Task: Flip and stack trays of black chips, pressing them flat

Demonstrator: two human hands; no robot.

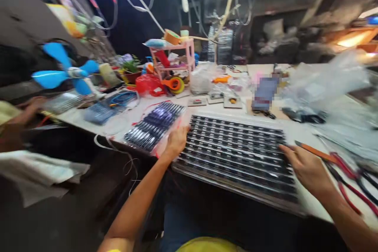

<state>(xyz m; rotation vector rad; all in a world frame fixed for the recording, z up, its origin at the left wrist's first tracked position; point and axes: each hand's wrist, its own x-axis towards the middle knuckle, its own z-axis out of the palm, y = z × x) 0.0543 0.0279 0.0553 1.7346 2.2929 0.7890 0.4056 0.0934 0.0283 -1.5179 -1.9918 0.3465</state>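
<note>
A wide clear tray (233, 157) with rows of small black parts lies at the front edge of the white table, slightly over it. My left hand (177, 141) grips the tray's left side, fingers closed on its rim. At the right side, my right hand (304, 165) holds the edge with thumb and fingers. Left of the tray lies a second batch of dark, shiny strips (155, 124) on clear plastic, close to my left hand.
Pliers with red handles (351, 193) and an orange-handled tool (315, 151) lie at the right. Plastic bags (330, 82) are behind them. A blue fan (72, 71) stands left, near another person's hand (32, 106). A pink rack (174, 57) stands at the back.
</note>
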